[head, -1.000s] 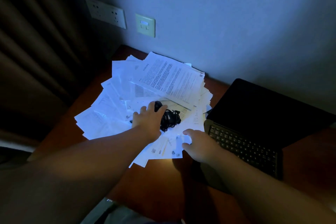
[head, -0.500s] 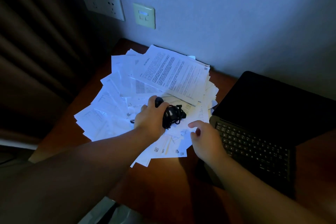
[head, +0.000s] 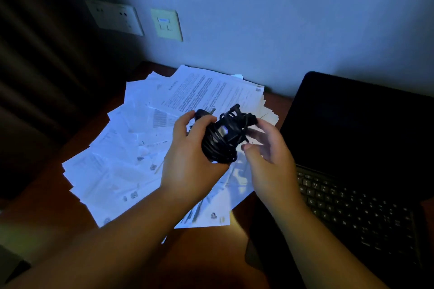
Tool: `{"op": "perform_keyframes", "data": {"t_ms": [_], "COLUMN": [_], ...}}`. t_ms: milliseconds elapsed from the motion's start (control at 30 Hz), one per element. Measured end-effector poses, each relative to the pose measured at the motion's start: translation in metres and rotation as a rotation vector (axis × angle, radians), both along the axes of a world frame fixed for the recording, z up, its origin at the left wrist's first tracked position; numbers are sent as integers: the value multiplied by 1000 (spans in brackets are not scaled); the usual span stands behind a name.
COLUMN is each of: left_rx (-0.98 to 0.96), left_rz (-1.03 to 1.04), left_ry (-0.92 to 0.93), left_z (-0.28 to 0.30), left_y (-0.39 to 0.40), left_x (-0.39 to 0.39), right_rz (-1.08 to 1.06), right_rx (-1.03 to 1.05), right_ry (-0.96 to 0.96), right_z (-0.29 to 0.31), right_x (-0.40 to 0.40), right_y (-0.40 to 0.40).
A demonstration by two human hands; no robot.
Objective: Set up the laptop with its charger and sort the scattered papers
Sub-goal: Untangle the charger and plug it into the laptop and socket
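Head view shows the charger (head: 220, 138), a black bundle of wound cable, held above the papers (head: 131, 148) between both hands. Left hand (head: 192, 155) wraps it from the near-left side; right hand (head: 265, 148), fingers loosely curved, touches its right edge where cable ends stick up. Laptop (head: 352, 171) lies open just right, nearer the right hand; wall socket (head: 115, 16) sits far left.

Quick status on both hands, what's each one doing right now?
Left hand: grips the coiled charger, lifted above the papers.
Right hand: fingers loosely curled at the charger's cable end; whether it pinches the cable cannot be told.
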State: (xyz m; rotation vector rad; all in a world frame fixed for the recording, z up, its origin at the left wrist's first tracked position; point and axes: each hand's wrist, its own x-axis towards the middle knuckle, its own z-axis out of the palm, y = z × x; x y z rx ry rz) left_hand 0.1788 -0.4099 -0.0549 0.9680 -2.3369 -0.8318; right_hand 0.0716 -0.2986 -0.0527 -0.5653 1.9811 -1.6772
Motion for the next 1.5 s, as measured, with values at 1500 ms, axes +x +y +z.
{"op": "perform_keyframes", "data": {"t_ms": [1500], "left_rx": [-501], "left_rz": [-374], "left_ry": [378], "left_z": [-107], "left_y": [44], "left_x": [43], "right_rz": [-161], "right_rx": [-443], "right_ry": [52], "right_z": [-84], "right_x": [61], "right_y": [84]}}
